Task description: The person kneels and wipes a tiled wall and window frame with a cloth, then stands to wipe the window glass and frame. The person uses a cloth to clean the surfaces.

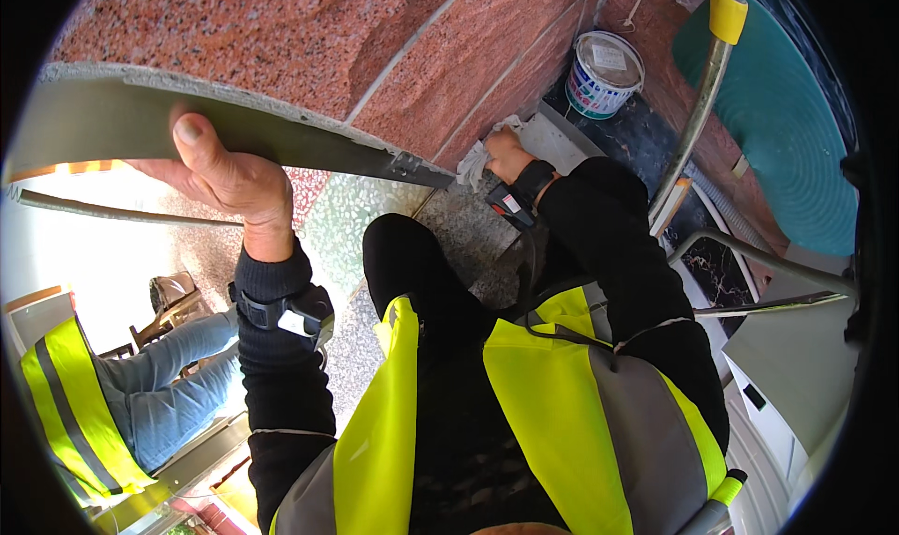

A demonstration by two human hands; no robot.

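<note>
My left hand (228,176) lies with its thumb raised against the dark metal door frame (302,140) that runs along the edge of the reddish stone wall (449,64); how far its fingers wrap round the frame is hidden. My right hand (507,154) presses a crumpled whitish cloth (473,165) low at the foot of the wall, near the frame's lower end. A grey ledge or sill (558,140) lies just beside that hand. Dark devices are strapped to both forearms or wrists.
A lidded plastic bucket (604,75) stands on dark marbled stone in the corner. Metal tubes (692,127) and a round teal plastic piece (769,127) are at the right. At the lower left is a person in a yellow vest and jeans (172,387).
</note>
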